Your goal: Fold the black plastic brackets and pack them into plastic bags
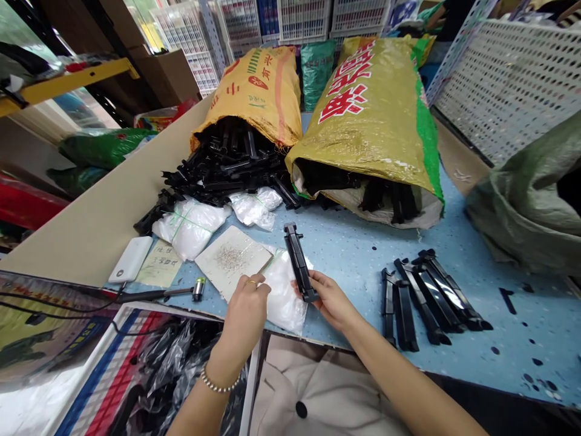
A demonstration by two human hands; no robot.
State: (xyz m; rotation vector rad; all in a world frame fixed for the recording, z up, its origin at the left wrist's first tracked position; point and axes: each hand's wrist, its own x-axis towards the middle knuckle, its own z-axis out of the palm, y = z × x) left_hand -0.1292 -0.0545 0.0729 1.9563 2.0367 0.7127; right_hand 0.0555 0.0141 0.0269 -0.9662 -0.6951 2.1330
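Observation:
My right hand [330,298] grips the near end of a long black plastic bar [297,257], which points away from me above the blue table [354,254]. My left hand [245,309] hovers with curled fingers over the near edge of a pale tray of small metal bits [232,259]; a ring shows on one finger, and whether the fingers pinch anything is hidden. A clear plastic bag [284,297] lies between my two hands.
Several black bars [426,297] lie grouped at the right. Two woven sacks, orange [256,91] and yellow [376,115], spill black parts. Also here: white bagged packets [195,224], a white power bank [131,259], a small hammer [181,292], and a green sack [531,194].

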